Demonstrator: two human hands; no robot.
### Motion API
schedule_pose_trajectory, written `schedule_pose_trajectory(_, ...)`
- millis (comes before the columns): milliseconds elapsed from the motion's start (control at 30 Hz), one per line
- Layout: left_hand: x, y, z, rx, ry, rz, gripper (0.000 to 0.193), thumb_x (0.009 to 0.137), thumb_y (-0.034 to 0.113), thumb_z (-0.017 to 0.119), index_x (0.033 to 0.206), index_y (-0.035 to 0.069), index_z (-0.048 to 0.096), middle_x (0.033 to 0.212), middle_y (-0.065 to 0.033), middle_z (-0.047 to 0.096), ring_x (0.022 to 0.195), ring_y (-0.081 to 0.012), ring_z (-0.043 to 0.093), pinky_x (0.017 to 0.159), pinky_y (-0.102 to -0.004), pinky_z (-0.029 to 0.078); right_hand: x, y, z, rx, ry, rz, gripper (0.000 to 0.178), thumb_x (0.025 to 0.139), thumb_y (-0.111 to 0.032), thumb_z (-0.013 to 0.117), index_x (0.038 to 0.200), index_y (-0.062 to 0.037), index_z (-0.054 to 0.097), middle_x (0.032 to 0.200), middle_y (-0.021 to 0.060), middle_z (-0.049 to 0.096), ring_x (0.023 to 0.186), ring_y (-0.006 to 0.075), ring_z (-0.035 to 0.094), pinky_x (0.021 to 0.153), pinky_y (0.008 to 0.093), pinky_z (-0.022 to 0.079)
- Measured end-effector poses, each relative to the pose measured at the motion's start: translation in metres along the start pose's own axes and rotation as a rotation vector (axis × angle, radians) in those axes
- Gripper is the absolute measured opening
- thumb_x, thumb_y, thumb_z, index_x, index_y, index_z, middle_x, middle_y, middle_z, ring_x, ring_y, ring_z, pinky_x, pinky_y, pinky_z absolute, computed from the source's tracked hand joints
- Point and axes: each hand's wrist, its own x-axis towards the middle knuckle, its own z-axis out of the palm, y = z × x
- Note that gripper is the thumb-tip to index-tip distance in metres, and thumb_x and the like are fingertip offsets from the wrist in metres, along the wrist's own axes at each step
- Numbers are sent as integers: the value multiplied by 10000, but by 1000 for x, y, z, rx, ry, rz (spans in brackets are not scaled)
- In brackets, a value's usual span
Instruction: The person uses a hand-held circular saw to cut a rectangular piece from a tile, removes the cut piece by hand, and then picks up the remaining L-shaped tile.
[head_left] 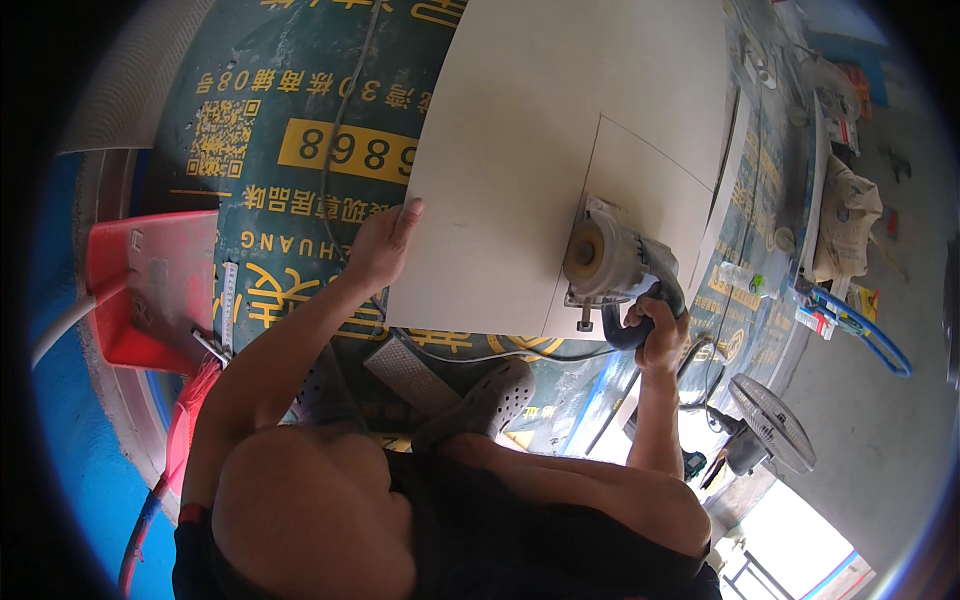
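The right hand (660,328) wraps firmly round the power saw (610,250) on the near right of the pale panel (500,150); the left hand (384,245) meets its left edge, grip unclear, so poor bracing could let the panel slip.

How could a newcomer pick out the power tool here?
Find the large pale panel on the green printed sheet. At its lower right, the person's right hand grips the power tool: silvery-grey body, round brownish cap, dark curved handle. It is the only tool resting on that panel.
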Motion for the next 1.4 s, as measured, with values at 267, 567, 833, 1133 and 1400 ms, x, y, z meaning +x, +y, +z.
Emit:
schedule_pose_trajectory(267, -1, 5, -1, 18, 10, 21, 762, 963, 659, 196, 735, -3, 497, 629, -208, 515, 615, -391, 546, 594, -453, 418, -2, 4, -3, 20, -16, 10, 62, 725, -37, 559, 749, 17, 578, 597, 77, 532, 510, 176, 521, 502, 288, 453)
schedule_pose_trajectory(567, 1, -5, 1, 25, -25, 22, 778, 961, 663, 178, 717, -12, 479, 600, -207, 487, 589, -395, 524, 588, -459, 407, -8, 4, -3, -15, -9, -1, 70, 735, -44, 557, 750, 20, 581, 590, 84, 537, 507, 176, 523, 503, 281, 448)
schedule_pose_trajectory(833, -1, 2, -1, 25, -26, 18, 792, 959, 667, 167, 729, -14, 499, 609, -209, 503, 612, -400, 537, 603, -459, 414, -10, 7, -4, -5, 1, 1, 65, 735, -39, 552, 749, 20, 577, 582, 82, 526, 500, 175, 517, 495, 280, 447)
schedule_pose_trajectory(1133, -1, 0, -1, 38, -10, 26, 769, 967, 654, 184, 761, -8, 517, 639, -205, 528, 630, -394, 553, 613, -455, 420, -15, 8, -4, 1, 0, 7, 68, 731, -34, 548, 737, 28, 574, 580, 83, 523, 499, 174, 514, 499, 282, 445)
schedule_pose_trajectory(1400, 0, -4, 1, -1, -26, 23, 757, 967, 653, 204, 737, -2, 505, 622, -194, 520, 612, -375, 550, 604, -451, 418, -19, 9, -7, -36, 0, 1, 57, 728, -6, 534, 775, 16, 557, 604, 85, 513, 510, 190, 510, 497, 308, 455)
